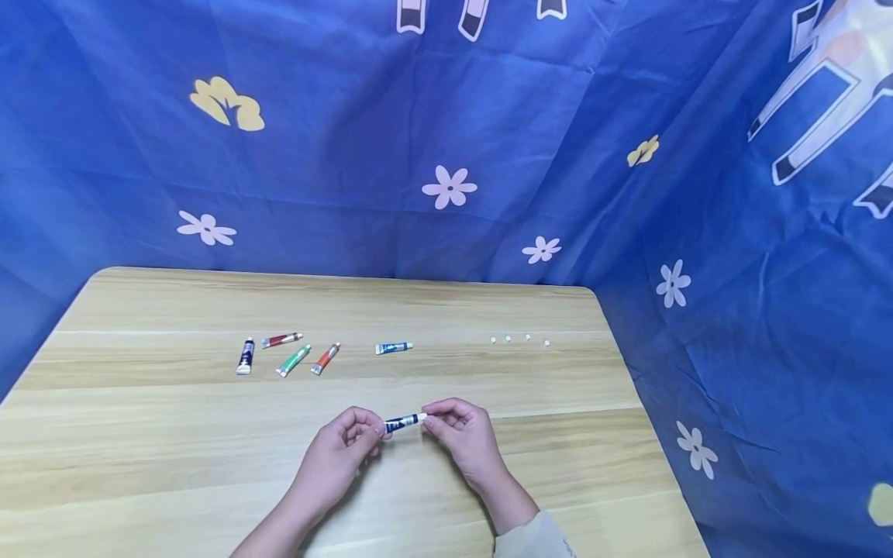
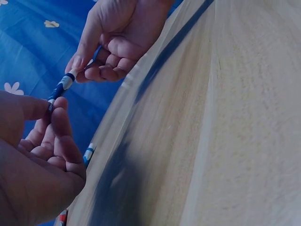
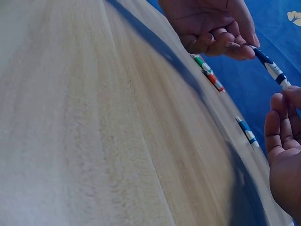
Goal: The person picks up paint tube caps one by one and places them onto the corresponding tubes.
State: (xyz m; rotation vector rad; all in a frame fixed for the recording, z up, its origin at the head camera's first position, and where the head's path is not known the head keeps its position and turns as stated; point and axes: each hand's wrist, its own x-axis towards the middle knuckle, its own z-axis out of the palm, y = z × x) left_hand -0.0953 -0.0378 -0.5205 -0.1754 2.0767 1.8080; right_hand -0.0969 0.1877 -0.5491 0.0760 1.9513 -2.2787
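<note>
Between both hands, raised above the table, is a dark blue paint tube point(image 1: 401, 423) with a silver-white band. My left hand point(image 1: 336, 456) pinches its flat tail end between thumb and fingers. At the other end, the thumb and forefinger of my right hand point(image 1: 469, 443) pinch the small white cap point(image 1: 422, 417). In the right wrist view the tube point(image 3: 269, 65) slants down from the left hand point(image 3: 211, 26) to the right hand's fingertips. The cap is mostly hidden by the fingers, so whether it is loose on the neck cannot be told.
On the wooden table point(image 1: 209, 465) lie a dark purple tube point(image 1: 246, 356), a dark red tube point(image 1: 282, 340), a green tube point(image 1: 294, 361), an orange-red tube point(image 1: 325, 359) and a lighter blue tube point(image 1: 394, 349). Several small white caps point(image 1: 527, 337) sit at the back right. Blue patterned cloth point(image 1: 335, 194) hangs behind.
</note>
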